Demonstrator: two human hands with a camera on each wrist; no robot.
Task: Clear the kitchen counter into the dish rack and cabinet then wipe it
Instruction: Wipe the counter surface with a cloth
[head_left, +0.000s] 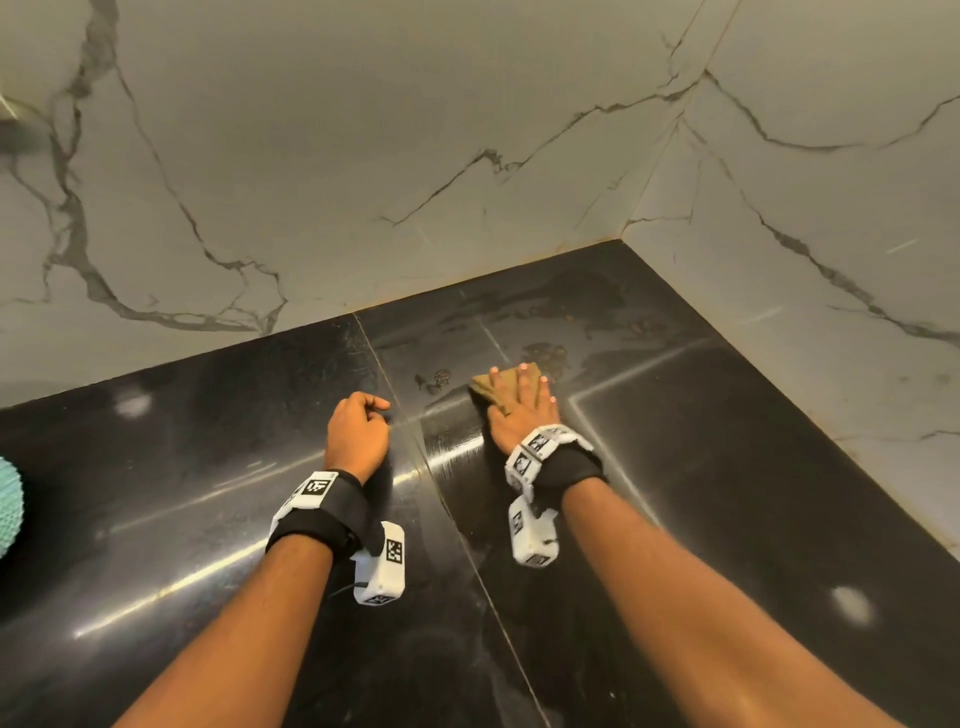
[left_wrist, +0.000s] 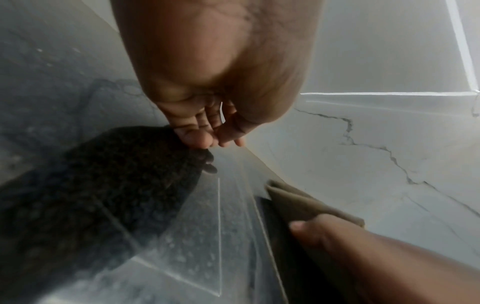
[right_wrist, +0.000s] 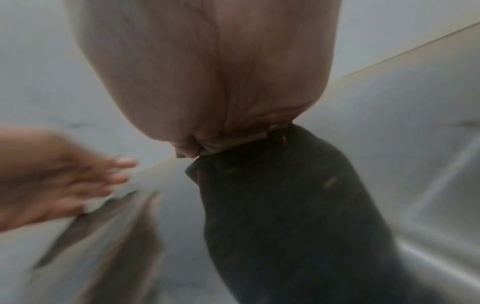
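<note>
My right hand (head_left: 521, 400) lies flat, fingers straight, on a folded tan cloth (head_left: 483, 388) and presses it onto the black counter (head_left: 727, 467) near the back corner. The left wrist view shows the cloth (left_wrist: 293, 203) under the right hand (left_wrist: 327, 232), close to the wall. In the blurred right wrist view only a sliver of cloth (right_wrist: 233, 142) shows under the palm. My left hand (head_left: 358, 426) rests on the counter left of the cloth, fingers curled (left_wrist: 205, 133), holding nothing. Dried stains (head_left: 545, 353) mark the counter just beyond the cloth.
Marble walls (head_left: 363, 156) meet in a corner behind and to the right of the counter. A teal textured object (head_left: 8, 509) sits at the far left edge. A seam (head_left: 415, 431) crosses the counter between my hands.
</note>
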